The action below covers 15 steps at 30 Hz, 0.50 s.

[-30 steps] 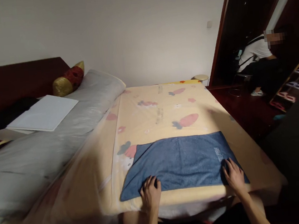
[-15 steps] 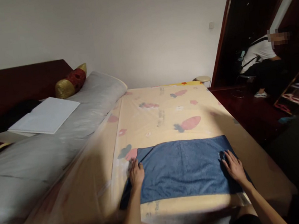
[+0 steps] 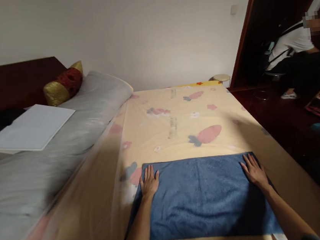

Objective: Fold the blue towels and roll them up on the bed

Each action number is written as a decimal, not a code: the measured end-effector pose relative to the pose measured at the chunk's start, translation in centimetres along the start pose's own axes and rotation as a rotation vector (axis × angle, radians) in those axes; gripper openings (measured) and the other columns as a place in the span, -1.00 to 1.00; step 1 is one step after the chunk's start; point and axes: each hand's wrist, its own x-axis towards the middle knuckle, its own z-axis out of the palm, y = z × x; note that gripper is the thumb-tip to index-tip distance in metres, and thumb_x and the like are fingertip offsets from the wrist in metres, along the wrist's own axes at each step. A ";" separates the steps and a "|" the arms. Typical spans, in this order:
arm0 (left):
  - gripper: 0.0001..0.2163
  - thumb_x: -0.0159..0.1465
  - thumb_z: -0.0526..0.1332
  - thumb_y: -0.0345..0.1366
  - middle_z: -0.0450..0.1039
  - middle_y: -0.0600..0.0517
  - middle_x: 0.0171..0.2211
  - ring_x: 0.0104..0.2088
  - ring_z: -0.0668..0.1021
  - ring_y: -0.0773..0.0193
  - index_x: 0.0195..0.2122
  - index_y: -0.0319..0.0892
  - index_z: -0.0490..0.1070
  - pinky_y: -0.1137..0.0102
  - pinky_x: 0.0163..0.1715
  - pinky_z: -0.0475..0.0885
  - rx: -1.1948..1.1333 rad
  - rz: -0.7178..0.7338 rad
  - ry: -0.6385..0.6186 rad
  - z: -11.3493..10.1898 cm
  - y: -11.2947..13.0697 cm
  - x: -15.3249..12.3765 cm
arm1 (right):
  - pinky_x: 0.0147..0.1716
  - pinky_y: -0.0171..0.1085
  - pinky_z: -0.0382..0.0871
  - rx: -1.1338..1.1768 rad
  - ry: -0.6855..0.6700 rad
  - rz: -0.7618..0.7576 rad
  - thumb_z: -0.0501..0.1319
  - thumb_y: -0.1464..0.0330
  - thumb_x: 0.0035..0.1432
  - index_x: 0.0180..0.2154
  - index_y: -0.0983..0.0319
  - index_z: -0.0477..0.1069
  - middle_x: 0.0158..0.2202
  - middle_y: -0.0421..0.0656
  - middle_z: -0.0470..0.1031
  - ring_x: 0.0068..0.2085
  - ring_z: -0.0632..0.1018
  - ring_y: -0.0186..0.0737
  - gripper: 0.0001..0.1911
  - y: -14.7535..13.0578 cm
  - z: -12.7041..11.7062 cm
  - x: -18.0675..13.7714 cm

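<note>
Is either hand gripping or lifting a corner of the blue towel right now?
No, the left hand and right hand both lie flat, fingers spread, on the blue towel.

My left hand (image 3: 149, 182) has moved from the blue towel's (image 3: 203, 196) near edge to its far-left corner, toward 12 o'clock, palm flat. My right hand (image 3: 254, 171) slid up to the far-right corner, fingers spread.
</note>
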 end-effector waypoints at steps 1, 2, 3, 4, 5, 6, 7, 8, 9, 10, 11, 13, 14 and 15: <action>-0.44 0.34 -0.20 -0.04 -0.09 -0.03 0.38 0.37 -0.01 0.20 0.33 -0.10 -0.08 -0.01 0.31 -0.16 0.013 0.005 0.008 -0.2 -0.1 0.1 | 0.26 0.07 -0.07 -0.004 -0.001 -0.005 -0.27 -0.02 0.26 0.32 0.18 -0.05 0.37 -0.04 -0.04 0.36 -0.01 -0.09 -0.28 0.1 -0.1 0.0; -0.45 0.35 -0.20 -0.05 -0.07 -0.03 0.38 0.36 0.01 0.20 0.33 -0.09 -0.08 -0.01 0.31 -0.15 0.024 0.010 0.017 -0.4 -0.1 0.3 | 0.26 0.06 -0.07 -0.006 -0.001 -0.008 -0.27 -0.01 0.26 0.32 0.19 -0.05 0.37 -0.04 -0.04 0.36 0.00 -0.10 -0.29 0.1 -0.3 -0.1; -0.46 0.35 -0.20 -0.06 -0.04 -0.05 0.37 0.36 0.03 0.18 0.33 -0.10 -0.07 -0.03 0.30 -0.14 0.034 0.012 0.029 -0.6 0.1 0.3 | 0.26 0.07 -0.07 -0.008 0.001 -0.005 -0.27 0.00 0.27 0.32 0.20 -0.04 0.37 -0.03 -0.03 0.36 0.00 -0.09 -0.30 -0.1 -0.5 -0.1; -0.46 0.36 -0.21 -0.09 -0.02 -0.08 0.36 0.35 0.04 0.15 0.33 -0.13 -0.06 -0.06 0.29 -0.14 0.043 0.013 0.047 -0.8 0.4 0.3 | 0.25 0.09 -0.07 -0.009 0.015 0.005 -0.27 0.01 0.28 0.31 0.22 -0.02 0.37 -0.01 -0.02 0.36 0.00 -0.06 -0.30 -0.5 -0.8 -0.2; -0.47 0.36 -0.23 -0.12 -0.02 -0.13 0.36 0.36 0.04 0.12 0.33 -0.17 -0.06 -0.09 0.29 -0.15 0.051 0.016 0.070 -0.9 1.0 0.1 | 0.25 0.11 -0.07 -0.006 0.042 0.017 -0.27 0.02 0.28 0.30 0.25 0.00 0.36 0.02 -0.02 0.36 0.00 -0.04 -0.30 -1.2 -1.0 -0.4; -0.47 0.37 -0.25 -0.14 -0.03 -0.14 0.36 0.36 0.02 0.12 0.33 -0.19 -0.07 -0.08 0.29 -0.16 0.057 0.025 0.093 -0.9 1.9 -0.3 | 0.25 0.12 -0.07 0.001 0.077 0.021 -0.27 0.03 0.29 0.30 0.28 0.01 0.36 0.05 -0.01 0.36 0.00 -0.01 -0.30 -2.2 -1.2 -0.6; -0.47 0.37 -0.26 -0.15 -0.05 -0.13 0.37 0.37 0.00 0.14 0.34 -0.19 -0.07 -0.03 0.30 -0.17 0.060 0.063 0.114 -0.8 2.9 -0.8 | 0.25 0.12 -0.07 0.016 0.110 0.002 -0.26 0.03 0.30 0.29 0.28 0.02 0.36 0.06 -0.01 0.36 -0.01 0.00 -0.31 -3.5 -1.3 -0.9; -0.48 0.38 -0.26 -0.16 -0.06 -0.10 0.37 0.37 -0.02 0.17 0.34 -0.16 -0.08 0.03 0.31 -0.16 0.060 0.140 0.127 -0.5 4.1 -1.4 | 0.25 0.10 -0.07 0.038 0.131 -0.042 -0.25 0.04 0.30 0.29 0.27 0.02 0.36 0.05 -0.02 0.36 -0.01 -0.02 -0.32 -4.9 -1.3 -1.2; -0.49 0.38 -0.23 -0.15 -0.07 -0.05 0.38 0.37 -0.03 0.21 0.34 -0.12 -0.09 0.11 0.32 -0.15 0.059 0.250 0.123 -0.3 5.4 -2.1 | 0.25 0.08 -0.06 0.065 0.135 -0.106 -0.24 0.05 0.31 0.30 0.24 0.01 0.36 0.02 -0.02 0.36 -0.01 -0.04 -0.34 -6.5 -1.2 -1.5; -0.50 0.38 -0.20 -0.14 -0.06 0.00 0.38 0.37 -0.02 0.25 0.34 -0.06 -0.09 0.16 0.32 -0.13 0.057 0.369 0.105 0.1 6.6 -2.7 | 0.25 0.05 -0.04 0.092 0.122 -0.181 -0.22 0.05 0.32 0.30 0.20 0.00 0.37 -0.02 -0.02 0.36 0.01 -0.07 -0.36 -8.0 -1.0 -1.7; -0.51 0.38 -0.16 -0.13 -0.03 0.03 0.37 0.36 0.01 0.26 0.33 0.00 -0.08 0.18 0.32 -0.10 0.058 0.476 0.079 0.4 7.7 -3.3 | 0.25 0.03 -0.02 0.116 0.099 -0.251 -0.20 0.06 0.32 0.30 0.17 0.00 0.36 -0.04 0.00 0.36 0.03 -0.09 -0.38 -9.5 -0.7 -2.0; -0.52 0.37 -0.11 -0.12 0.03 0.04 0.35 0.34 0.09 0.23 0.32 0.05 -0.03 0.13 0.30 -0.05 0.063 0.591 0.037 0.9 9.5 -4.2 | 0.24 0.02 0.00 0.141 0.058 -0.324 -0.16 0.06 0.33 0.30 0.14 0.02 0.35 -0.06 0.05 0.34 0.08 -0.10 -0.41 -11.8 -0.3 -2.4; -0.52 0.36 -0.10 -0.12 0.06 0.03 0.34 0.33 0.12 0.21 0.31 0.06 0.00 0.10 0.30 -0.03 0.067 0.591 0.029 1.0 10.1 -4.6 | 0.24 0.04 0.01 0.143 0.053 -0.323 -0.14 0.07 0.33 0.29 0.15 0.04 0.34 -0.04 0.07 0.34 0.10 -0.08 -0.41 -12.6 -0.1 -2.6; -0.53 0.36 -0.10 -0.12 0.07 0.01 0.34 0.33 0.13 0.18 0.30 0.05 0.02 0.06 0.29 -0.02 0.070 0.575 0.034 1.0 10.6 -5.1 | 0.24 0.06 0.01 0.143 0.056 -0.311 -0.14 0.07 0.33 0.28 0.17 0.06 0.33 -0.01 0.08 0.33 0.11 -0.06 -0.42 -13.3 0.0 -2.9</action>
